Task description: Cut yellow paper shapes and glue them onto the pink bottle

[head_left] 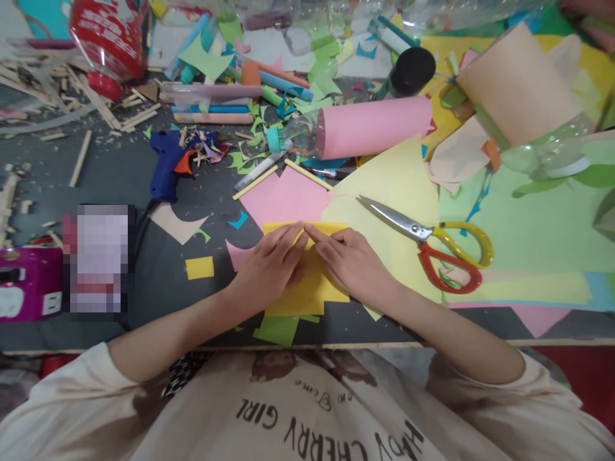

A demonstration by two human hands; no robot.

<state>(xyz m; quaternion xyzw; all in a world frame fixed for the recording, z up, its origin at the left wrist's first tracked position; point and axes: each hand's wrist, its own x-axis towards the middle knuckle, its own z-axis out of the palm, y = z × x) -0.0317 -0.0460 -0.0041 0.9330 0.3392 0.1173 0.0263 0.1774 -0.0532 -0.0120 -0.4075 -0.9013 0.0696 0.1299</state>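
Note:
A sheet of yellow paper (305, 291) lies before me near the table's front edge, notched at its lower right corner. My left hand (271, 262) is on its upper left part, fingers closed along the top edge. From the other side my right hand (353, 259) grips the same edge, and the fingertips of both hands nearly meet. What the thumbs do is mostly hidden. Pink paper (288, 195) with thin yellow strips lies just beyond the hands. To the right, scissors (420, 234) with one yellow and one red handle rest half open on pale yellow paper (384, 186).
A blue glue gun (166, 163) lies to the left, near a purple box (31, 282). At the back are a bottle wrapped in pink paper (375, 128), rolled paper tubes (211, 105), a red-labelled bottle (110, 38) and many scraps. Green sheets (542, 224) cover the right side.

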